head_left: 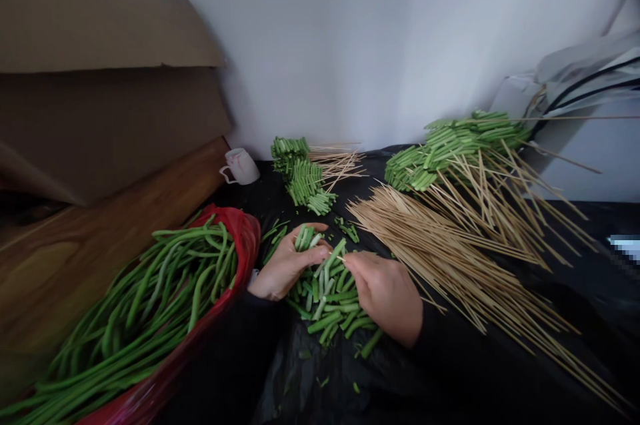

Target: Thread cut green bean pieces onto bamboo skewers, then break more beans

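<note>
My left hand is curled around a few cut green bean pieces, its thumb pressed against them. Close beside it, my right hand pinches a thin bamboo skewer, most of which is hidden by the fingers. A couple of bean pieces lie up against the skewer between the two hands; whether it pierces them I cannot tell. Under both hands spreads a loose heap of cut green bean pieces on a black plastic sheet.
Bare bamboo skewers lie to the right. Skewered beans are piled at the back centre and back right. Long whole beans fill a red plastic bag at left. A white mug and cardboard box stand behind.
</note>
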A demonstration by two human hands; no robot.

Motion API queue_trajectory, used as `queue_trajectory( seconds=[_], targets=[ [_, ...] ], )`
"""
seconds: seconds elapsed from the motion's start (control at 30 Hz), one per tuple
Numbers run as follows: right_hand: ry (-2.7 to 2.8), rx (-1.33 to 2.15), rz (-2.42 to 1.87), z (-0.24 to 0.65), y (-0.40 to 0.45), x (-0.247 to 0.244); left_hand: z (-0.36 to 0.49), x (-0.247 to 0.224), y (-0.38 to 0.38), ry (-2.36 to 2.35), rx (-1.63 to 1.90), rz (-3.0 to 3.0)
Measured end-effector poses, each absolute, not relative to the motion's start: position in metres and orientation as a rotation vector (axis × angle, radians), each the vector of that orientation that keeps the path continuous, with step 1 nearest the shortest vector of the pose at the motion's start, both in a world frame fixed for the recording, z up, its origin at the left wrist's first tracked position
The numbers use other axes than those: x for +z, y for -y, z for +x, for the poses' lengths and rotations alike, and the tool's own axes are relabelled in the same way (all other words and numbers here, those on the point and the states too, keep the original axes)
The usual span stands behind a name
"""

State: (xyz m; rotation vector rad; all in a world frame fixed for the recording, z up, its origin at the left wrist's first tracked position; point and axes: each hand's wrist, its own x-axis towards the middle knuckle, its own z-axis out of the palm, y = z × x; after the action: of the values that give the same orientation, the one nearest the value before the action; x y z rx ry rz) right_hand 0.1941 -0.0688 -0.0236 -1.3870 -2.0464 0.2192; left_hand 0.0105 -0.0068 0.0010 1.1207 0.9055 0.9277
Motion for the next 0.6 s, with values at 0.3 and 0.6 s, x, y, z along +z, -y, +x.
queue_trajectory(
  seconds=[0.3, 0.6],
  targets=[
    [2.033, 0.221, -1.411, 0.197, 0.068, -0.025, 0.003, -0.002, 0.001, -0.964, 0.949, 1.091],
    [2.021, 0.247, -1.368, 0.195, 0.066, -0.024, 0.014, -0.009, 0.004, -0.937, 0.945, 1.162]
  ],
)
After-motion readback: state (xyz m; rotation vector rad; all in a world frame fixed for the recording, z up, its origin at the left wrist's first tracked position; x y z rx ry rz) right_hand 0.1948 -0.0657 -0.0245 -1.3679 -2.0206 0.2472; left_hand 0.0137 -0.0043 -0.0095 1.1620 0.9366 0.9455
